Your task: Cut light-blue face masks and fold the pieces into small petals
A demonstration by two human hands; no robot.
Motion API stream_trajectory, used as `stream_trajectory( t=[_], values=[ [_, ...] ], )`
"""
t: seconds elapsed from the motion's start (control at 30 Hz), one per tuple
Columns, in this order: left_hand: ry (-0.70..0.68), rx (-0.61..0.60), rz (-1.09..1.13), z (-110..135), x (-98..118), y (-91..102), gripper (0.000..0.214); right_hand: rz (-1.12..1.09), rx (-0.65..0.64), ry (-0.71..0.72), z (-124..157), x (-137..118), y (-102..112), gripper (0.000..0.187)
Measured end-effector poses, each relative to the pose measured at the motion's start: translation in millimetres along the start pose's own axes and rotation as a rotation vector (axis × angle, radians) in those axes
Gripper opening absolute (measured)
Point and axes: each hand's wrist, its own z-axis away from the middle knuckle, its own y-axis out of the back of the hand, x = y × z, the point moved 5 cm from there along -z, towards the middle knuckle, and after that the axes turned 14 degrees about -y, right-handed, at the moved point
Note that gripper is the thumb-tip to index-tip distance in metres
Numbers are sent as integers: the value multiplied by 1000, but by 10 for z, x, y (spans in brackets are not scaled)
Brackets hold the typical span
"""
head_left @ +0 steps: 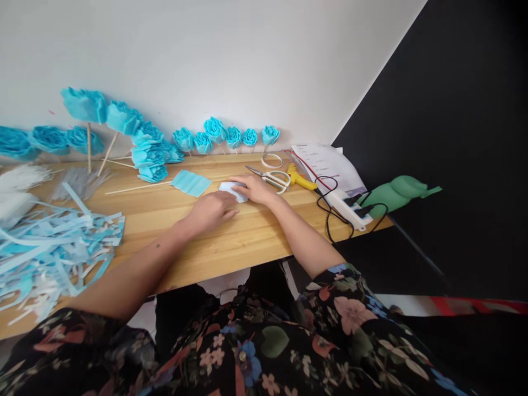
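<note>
On the wooden table (231,242) lies a small pale blue piece of folded paper (231,190). My right hand (254,188) presses down on it with fingers bent and close together. My left hand (212,210) rests just in front of the paper, fingers curled, its tips touching the paper's near edge. A flat pleated blue paper sheet (191,182) lies just left of my hands.
Blue paper roses on sticks (225,136) lean along the wall. Paper strips and scraps (53,242) pile at the left. Right of my hands lie scissors (272,177), a tape roll (272,160), a yellow glue gun (301,179), a power strip (348,209) with cables, papers and a green object (396,193).
</note>
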Motion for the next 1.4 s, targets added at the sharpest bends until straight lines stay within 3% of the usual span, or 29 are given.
stream_trajectory(
  t=[0.13,0.3,0.43,0.53,0.6,0.63,0.8,0.9,1.13,1.4],
  values=[
    [44,8,46,2,-32,-19,28,153,-20,-59,-14,-45,8,42],
    [116,123,174,10,-116,17,25,204,-100,-164,39,-92,35,42],
    [323,430,253,82,-316,131,28,56,-106,-171,96,-108,32,34],
    [448,615,296,147,-427,183,63,-141,-43,-116,90,-134,13,26],
    [507,620,378,160,-463,171,77,-289,6,-88,68,-144,4,24],
    [536,610,422,165,-473,164,74,-362,15,-79,57,-145,-4,23],
    [607,633,430,198,-467,229,27,-603,-42,-58,34,-143,-60,24],
    [594,598,355,186,-455,241,24,-582,-48,-67,44,-138,-84,31],
    [602,505,308,190,-498,135,33,-404,-97,-116,8,-94,-202,71],
    [591,498,316,187,-490,136,37,-356,-76,-70,-33,-109,-280,73]
  ],
)
